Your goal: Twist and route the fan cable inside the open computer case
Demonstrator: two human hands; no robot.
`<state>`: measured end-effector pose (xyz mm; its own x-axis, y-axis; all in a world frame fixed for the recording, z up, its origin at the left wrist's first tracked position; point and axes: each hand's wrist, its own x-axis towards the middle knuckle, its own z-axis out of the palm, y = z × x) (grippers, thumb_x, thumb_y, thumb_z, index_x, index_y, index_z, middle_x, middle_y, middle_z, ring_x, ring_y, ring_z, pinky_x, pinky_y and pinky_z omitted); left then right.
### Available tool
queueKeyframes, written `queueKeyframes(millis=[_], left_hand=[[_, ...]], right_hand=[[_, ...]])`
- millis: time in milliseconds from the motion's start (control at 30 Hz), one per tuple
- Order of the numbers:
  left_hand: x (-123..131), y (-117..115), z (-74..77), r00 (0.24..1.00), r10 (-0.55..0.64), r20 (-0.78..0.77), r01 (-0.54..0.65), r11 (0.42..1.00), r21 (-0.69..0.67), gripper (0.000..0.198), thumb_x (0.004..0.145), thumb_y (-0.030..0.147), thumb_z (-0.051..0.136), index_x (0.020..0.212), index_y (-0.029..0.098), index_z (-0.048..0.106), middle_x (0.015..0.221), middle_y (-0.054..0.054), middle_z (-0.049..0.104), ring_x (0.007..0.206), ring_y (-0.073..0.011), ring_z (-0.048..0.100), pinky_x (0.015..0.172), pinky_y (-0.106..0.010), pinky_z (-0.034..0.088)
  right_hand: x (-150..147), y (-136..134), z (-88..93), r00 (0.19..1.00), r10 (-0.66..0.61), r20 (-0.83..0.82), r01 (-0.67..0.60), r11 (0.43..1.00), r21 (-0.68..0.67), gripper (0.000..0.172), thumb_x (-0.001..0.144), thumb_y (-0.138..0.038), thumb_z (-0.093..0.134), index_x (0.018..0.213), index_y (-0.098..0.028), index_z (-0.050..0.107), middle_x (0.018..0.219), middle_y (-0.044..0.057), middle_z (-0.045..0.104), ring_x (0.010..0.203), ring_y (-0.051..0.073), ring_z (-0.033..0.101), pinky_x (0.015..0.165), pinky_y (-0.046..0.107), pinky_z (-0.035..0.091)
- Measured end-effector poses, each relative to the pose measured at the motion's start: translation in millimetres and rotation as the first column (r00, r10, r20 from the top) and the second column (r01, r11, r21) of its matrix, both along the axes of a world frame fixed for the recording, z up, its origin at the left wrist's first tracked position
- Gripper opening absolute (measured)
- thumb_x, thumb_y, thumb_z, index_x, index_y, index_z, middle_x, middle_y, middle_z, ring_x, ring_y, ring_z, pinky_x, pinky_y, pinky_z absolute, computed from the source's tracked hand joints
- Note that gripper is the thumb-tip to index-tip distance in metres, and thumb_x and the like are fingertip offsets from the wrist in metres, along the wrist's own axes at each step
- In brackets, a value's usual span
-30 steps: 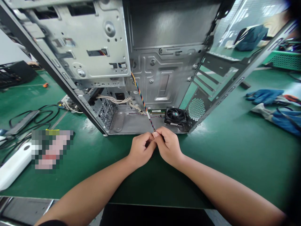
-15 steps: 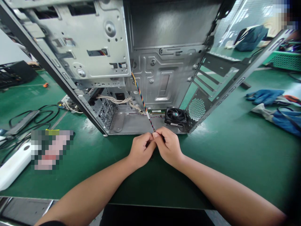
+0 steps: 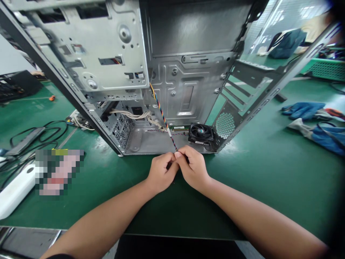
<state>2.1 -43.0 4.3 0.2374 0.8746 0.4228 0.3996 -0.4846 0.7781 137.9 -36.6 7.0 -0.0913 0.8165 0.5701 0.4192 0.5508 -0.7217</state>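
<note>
Both hands, the left and the right, meet fingertip to fingertip, thumbs and forefingers pinched on the lower end of a multicoloured twisted cable; whatever ends it is hidden between them. With the hands as the clock's centre, the cable runs straight off towards eleven o'clock, up to the drive cage in the open computer case. The double pinch probably steadies so thin an end, and holding it just outside the case's lower edge likely gives the fingers room. The case stands at twelve o'clock, open side facing the person, presumably for reach; a black fan sits inside between one and two. Compared with a second ago, grip and cable look unchanged; the case merely sits a touch further left in view.
</note>
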Motion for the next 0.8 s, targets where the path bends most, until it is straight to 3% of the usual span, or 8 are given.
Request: queueKeyframes(millis=[333,800], left_hand=[[1.2,-1.5,1.3,0.997,0.05,0.062,-0.048,0.998,-0.04,0.017,0.083,0.022,0.06,0.07,0.017,0.05,0.058,0.005,0.051,0.051,-0.007,0.045,0.053,-0.02,0.037],[1.1,-2.5,2.6,0.999,0.015,0.053,-0.014,0.999,-0.037,0.025,0.088,0.02,0.054,0.065,0.017,0.044,0.056,0.006,0.047,0.051,-0.0063,0.04,0.053,-0.019,0.033]], right_hand=[[0.0,-0.4,0.2,1.0,0.002,-0.014,-0.003,1.0,-0.008,0.018,0.09,-0.02,0.05,0.072,-0.02,0.052,0.065,-0.001,0.054,0.06,0.013,0.05,0.058,0.027,0.04],[-0.2,0.1,-0.4,1.0,0.006,-0.009,-0.006,1.0,0.0,0.02,0.09,-0.019,0.05,0.071,-0.02,0.05,0.064,-0.002,0.051,0.059,0.011,0.047,0.057,0.025,0.038]])
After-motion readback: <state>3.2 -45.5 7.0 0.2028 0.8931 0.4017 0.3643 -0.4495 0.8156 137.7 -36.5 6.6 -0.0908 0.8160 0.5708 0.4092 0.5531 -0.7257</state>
